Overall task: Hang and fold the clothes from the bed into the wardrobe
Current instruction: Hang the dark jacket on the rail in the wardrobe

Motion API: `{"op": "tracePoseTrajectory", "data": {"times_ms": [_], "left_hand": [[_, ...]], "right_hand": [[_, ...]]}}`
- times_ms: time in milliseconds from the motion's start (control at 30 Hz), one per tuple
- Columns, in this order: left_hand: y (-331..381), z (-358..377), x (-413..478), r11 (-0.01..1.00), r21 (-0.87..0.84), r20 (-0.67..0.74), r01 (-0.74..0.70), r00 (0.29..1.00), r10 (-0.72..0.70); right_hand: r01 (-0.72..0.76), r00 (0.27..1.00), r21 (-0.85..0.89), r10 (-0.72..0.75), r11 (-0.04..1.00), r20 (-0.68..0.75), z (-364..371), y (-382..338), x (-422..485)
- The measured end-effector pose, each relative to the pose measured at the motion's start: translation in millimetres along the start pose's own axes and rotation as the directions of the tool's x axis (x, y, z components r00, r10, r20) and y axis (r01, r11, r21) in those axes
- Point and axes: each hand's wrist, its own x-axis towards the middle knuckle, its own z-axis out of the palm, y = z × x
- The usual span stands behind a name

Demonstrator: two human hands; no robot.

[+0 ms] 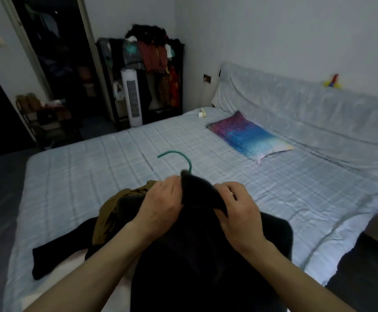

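Left hand (161, 206) and right hand (239, 212) curl their fingers (172, 183) into the black garment (206, 255) just below the green hanger (189, 164) hook, likely seating it to hang.

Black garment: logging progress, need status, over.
Left hand and right hand both grip black garment at top. Green hanger hook sticks out above. Brown garment lies beside it on bed.

A home bedroom. A wide bed (93, 167) under a pale checked sheet fills the middle, with a colourful pillow (248, 137) by the cloth-covered headboard (296, 102) on the right. Far left, an open clothes rack (147, 70) is piled with garments, with a white tower fan (132, 97) in front of it and a shoe rack (41, 115) nearer on the left.
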Motion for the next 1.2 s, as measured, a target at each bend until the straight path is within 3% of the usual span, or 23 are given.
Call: {"op": "tracePoseTrajectory", "data": {"times_ms": [233,367,633,767,900,1200], "left_hand": [[18,-19,55,1.0,-0.024,-0.197,-0.014,0.98,0.009],[11,-15,55,0.999,-0.001,-0.161,0.036,0.986,-0.036],[28,14,76,0.983,0.14,-0.081,-0.116,0.989,0.128],[50,29,109,0.96,0.232,-0.009,-0.158,0.986,0.164],[71,28,142,0.937,0.317,0.032,-0.144,0.99,0.141],[96,-61,199,0.839,0.543,-0.049,-0.033,0.996,0.071]], "right_hand": [[-0.003,0.979,0.011,0.005,1.0,-0.205,-54,15,30],[0.042,0.97,0.032,-0.033,0.999,-0.24,-67,34,39],[0.194,0.961,0.102,-0.169,0.976,-0.22,-69,109,37],[0.319,0.944,0.232,-0.287,0.919,-0.161,-81,169,54],[0.349,0.921,0.185,-0.298,0.919,-0.252,-89,209,77],[0.469,0.848,0.285,-0.335,0.836,-0.411,-110,175,167]]}}
